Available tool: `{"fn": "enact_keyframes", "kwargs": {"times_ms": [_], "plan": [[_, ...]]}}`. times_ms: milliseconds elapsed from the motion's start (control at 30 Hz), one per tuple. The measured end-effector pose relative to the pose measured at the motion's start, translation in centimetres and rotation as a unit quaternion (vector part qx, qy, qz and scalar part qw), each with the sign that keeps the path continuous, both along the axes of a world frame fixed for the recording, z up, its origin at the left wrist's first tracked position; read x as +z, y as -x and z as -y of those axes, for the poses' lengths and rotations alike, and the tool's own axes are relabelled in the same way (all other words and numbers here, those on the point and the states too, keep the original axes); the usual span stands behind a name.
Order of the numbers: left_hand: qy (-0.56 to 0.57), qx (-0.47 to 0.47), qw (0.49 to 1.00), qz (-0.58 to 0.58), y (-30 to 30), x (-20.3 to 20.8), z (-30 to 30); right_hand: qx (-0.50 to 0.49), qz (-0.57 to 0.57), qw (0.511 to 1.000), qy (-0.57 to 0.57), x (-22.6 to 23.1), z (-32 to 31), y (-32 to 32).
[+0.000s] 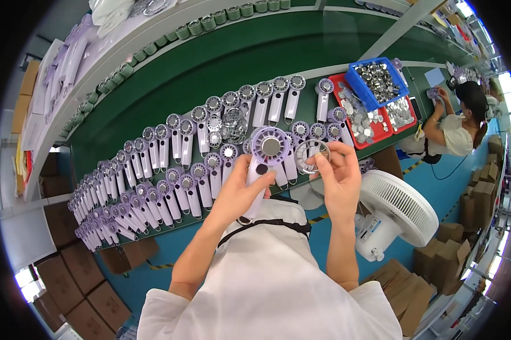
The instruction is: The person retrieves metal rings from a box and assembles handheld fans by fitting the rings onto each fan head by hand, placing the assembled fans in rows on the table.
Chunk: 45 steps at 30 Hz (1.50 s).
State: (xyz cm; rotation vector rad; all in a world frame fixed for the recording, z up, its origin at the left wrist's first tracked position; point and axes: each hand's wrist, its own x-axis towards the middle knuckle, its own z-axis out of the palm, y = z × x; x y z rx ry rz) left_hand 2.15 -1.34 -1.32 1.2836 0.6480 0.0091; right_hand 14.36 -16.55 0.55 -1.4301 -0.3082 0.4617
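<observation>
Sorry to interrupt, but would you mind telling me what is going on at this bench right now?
A person at a green workbench holds a lilac handheld fan in the left hand and a round clear grille in the right hand, close beside the fan's head. Rows of similar fans lie on the bench, with a blue bin and a red tray of round parts further right. A white floor fan stands nearby, and another person works further along.
</observation>
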Motion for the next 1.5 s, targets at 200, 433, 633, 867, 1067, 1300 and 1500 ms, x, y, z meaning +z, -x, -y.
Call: {"fn": "enact_keyframes", "kwargs": {"times_ms": [200,433,633,867,1067,1300,1500], "plan": [[-0.011,-0.062,0.998,-0.013,-0.5,0.6,0.0,0.007,0.040,0.999,0.010,1.6,-0.5,0.0],[-0.011,-0.104,0.994,-0.033,-0.6,0.7,0.7,0.041,0.218,0.974,0.053,0.5,-1.4,-0.5],[-0.038,-0.100,0.994,-0.008,0.1,0.1,1.2,0.050,0.316,0.942,0.104,1.2,-1.6,-0.3],[-0.035,-0.053,0.997,0.037,0.4,0.1,1.8,0.068,0.332,0.934,0.113,1.7,-1.1,-0.3],[-0.138,-0.064,0.988,0.035,0.6,0.7,1.8,0.064,0.373,0.915,0.138,1.9,-1.1,-0.9],[-0.176,-0.030,0.984,0.022,1.4,-0.4,1.0,0.214,-0.076,0.971,0.071,-0.8,-2.1,-1.5],[-0.143,-0.006,0.989,-0.037,3.6,-1.3,-0.5,0.337,-0.108,0.935,0.026,-2.5,-4.1,-0.3]]}}
